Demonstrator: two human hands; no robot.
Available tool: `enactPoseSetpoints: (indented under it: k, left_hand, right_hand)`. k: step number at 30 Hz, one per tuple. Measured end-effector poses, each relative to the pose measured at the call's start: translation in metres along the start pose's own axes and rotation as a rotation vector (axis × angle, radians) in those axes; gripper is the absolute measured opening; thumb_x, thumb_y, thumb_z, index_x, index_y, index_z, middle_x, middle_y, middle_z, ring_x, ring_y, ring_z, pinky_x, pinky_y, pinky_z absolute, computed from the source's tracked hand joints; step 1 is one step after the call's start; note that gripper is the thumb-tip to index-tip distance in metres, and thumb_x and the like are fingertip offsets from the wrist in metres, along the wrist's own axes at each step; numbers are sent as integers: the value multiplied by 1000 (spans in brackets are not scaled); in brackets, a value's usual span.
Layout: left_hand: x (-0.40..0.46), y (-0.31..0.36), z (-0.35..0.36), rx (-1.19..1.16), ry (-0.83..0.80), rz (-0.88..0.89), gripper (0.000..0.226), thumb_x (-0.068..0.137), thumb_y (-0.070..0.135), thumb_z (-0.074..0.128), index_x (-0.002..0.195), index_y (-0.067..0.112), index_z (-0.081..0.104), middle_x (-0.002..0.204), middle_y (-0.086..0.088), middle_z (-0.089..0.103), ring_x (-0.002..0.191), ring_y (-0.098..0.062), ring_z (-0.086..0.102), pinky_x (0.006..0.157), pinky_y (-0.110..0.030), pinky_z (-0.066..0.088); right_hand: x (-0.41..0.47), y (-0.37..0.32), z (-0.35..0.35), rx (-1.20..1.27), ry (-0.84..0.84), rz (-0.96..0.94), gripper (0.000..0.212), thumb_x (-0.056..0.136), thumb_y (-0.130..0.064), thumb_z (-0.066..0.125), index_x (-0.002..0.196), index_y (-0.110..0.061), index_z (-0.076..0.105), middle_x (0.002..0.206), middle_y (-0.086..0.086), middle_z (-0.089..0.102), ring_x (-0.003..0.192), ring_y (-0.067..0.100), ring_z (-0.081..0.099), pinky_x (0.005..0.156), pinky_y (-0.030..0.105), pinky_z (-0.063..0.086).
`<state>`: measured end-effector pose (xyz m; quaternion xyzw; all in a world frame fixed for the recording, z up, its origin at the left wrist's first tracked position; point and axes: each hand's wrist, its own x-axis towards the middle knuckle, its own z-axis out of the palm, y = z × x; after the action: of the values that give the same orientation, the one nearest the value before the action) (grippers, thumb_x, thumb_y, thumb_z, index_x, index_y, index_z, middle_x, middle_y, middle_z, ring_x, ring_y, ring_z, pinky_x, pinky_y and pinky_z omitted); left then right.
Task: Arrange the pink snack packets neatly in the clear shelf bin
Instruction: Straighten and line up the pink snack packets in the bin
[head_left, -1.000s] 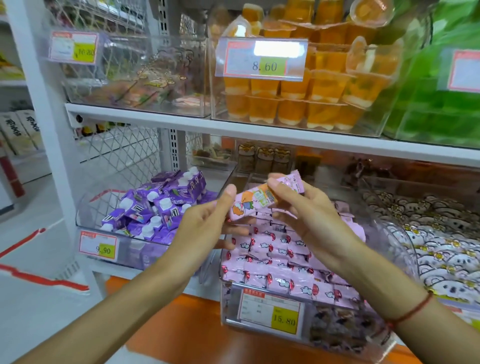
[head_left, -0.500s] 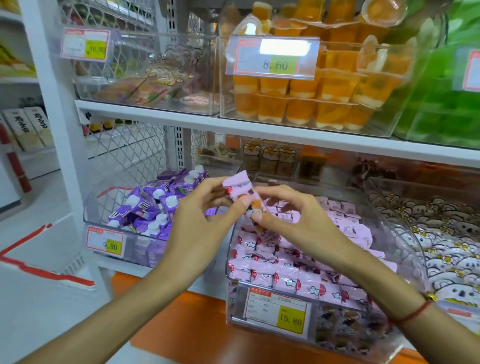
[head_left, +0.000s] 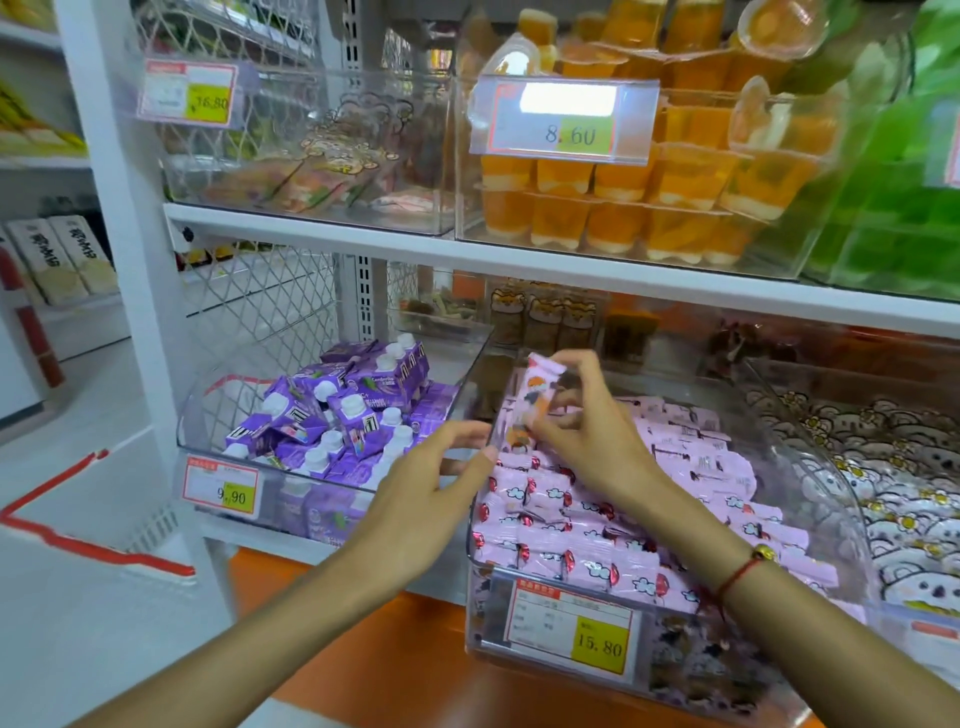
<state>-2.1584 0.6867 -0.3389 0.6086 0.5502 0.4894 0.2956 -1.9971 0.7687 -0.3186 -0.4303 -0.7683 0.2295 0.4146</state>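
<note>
Head view: at frame centre the right hand (head_left: 587, 441) pinches 1 pink packet (head_left: 530, 405), held nearly upright, its top poking above the fingertips and its lower end just over the left rear corner of the clear bin (head_left: 810, 452). The left hand (head_left: 431, 483) is released, fingers straight, thumb tip touching the bin's left wall just below the packet. Pink packets (head_left: 597, 530) fill the bin in rows. A yellow 15.80 tag (head_left: 571, 631) fronts it. Purple cartons (head_left: 337, 410) sit in the bin to the left.
</note>
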Motion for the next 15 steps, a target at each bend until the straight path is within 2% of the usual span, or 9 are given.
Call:
enactPoseSetpoints:
  k: [2,4,5,8,12,15]
  left_hand:
    - [0,1,-1,-8,26,7,15,90,28,59,100,39,59,106,21,64,86,5,61,84,-23,47]
    - [1,2,-1,-7,55,24,17,89,24,61,103,35,61,106,18,66,82,1,62,81,-23,47]
    - [1,3,-2,-12,63,28,18,88,23,62,104,33,62,105,17,66,81,-1,63,80,-23,47]
    - [2,4,-2,-11,62,44,18,88,20,63,103,31,63,103,17,67,78,1,63,78,-21,48]
    - [4,5,-3,57,95,100,19,86,20,66,95,36,62,95,21,67,81,7,61,70,-15,46]
    - [10,12,-7,215,130,279,25,85,19,66,101,37,61,101,19,63,94,4,58,80,-22,48]
  right_hand:
    - [1,6,6,-193,-45,-56,30,82,-23,72,99,-29,47,91,-9,59,74,4,59,62,28,48]
    - [2,10,10,-429,-89,-102,18,83,-32,70,94,-23,58,100,-2,55,87,13,52,69,30,42]
    - [3,11,10,-475,-131,-102,15,86,-33,66,94,-20,64,102,1,55,93,16,51,74,31,43]
    - [4,8,5,-475,-263,-79,23,94,-27,54,98,-13,72,108,7,56,100,24,53,86,35,45]
    - [-3,4,-10,-426,-368,-91,32,98,-25,46,124,-12,60,124,7,54,114,20,49,87,18,34]
    - [-18,5,-35,-449,-237,-64,36,98,-31,44,133,-24,49,138,-2,47,126,15,40,97,28,37]
